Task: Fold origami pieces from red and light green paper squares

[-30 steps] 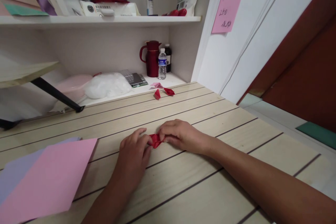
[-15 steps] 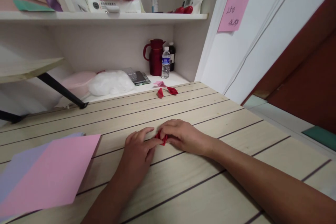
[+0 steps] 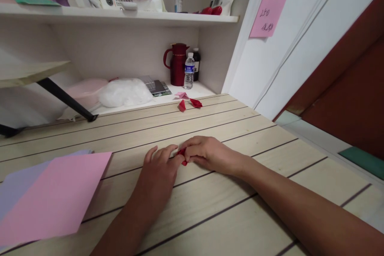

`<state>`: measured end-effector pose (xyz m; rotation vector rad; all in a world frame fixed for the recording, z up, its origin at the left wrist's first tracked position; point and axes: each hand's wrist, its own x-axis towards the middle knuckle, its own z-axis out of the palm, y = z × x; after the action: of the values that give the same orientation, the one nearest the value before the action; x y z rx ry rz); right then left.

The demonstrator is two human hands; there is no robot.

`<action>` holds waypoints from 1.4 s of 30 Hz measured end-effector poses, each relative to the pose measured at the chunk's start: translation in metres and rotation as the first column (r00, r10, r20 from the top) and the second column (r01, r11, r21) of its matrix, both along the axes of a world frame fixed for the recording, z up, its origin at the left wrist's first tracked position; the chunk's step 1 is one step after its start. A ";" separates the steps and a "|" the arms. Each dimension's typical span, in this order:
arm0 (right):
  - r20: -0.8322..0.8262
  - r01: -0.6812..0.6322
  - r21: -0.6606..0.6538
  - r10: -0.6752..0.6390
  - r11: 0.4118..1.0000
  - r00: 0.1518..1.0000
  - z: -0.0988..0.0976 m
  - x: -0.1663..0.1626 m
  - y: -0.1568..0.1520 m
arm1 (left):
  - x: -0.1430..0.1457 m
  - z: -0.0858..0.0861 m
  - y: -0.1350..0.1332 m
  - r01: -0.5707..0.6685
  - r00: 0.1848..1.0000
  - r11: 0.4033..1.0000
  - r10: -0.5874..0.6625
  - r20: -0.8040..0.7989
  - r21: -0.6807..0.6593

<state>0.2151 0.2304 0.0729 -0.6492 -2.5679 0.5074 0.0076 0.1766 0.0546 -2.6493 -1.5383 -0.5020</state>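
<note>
A small piece of folded red paper [image 3: 184, 163] is at the middle of the wooden table, mostly covered by my fingers. My right hand [image 3: 204, 153] pinches it from the right between thumb and fingers. From the left, my left hand [image 3: 160, 168] presses its thumb against the same paper, its other fingers bent and raised. Farther back lie two folded red paper pieces [image 3: 196, 103] and a folded pink paper piece [image 3: 181, 95], near the table's rear edge.
Pink and lilac paper sheets [image 3: 63, 192] lie at the left. Behind the table, a shelf [image 3: 135, 16] holds a dark red jug [image 3: 178, 66], a water bottle [image 3: 189, 72] and a white plastic bag [image 3: 126, 93]. A black-legged wooden stand [image 3: 69, 98] is at the back left.
My left thumb has moved onto the red paper, covering more of it. My right hand stays nearly in place. The view has shifted slightly.
</note>
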 end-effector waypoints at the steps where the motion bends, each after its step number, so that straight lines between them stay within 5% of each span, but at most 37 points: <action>1: 0.006 -0.002 0.002 0.002 1.000 1.000 0.001 0.001 0.001 | 0.000 0.000 0.001 -0.004 1.000 1.000 0.004 -0.008 0.008; 22: 0.038 0.118 0.141 -0.124 0.983 0.992 -0.006 0.000 0.003 | -0.006 0.007 0.002 -0.098 0.986 0.993 0.106 0.130 -0.069; 33: -0.120 0.128 -0.112 -0.141 0.985 0.983 -0.009 -0.005 0.003 | -0.007 0.004 0.002 -0.128 0.926 0.979 0.175 0.333 -0.160; 42: -0.235 0.125 -0.417 -0.240 0.900 0.942 -0.005 -0.006 -0.002 | -0.013 0.007 0.003 -0.177 0.768 0.940 0.317 0.557 -0.291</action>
<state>0.2089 0.2287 0.0675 -0.8777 -2.1215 0.9946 -0.0051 0.1792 0.0617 -2.4915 -2.1874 -1.3185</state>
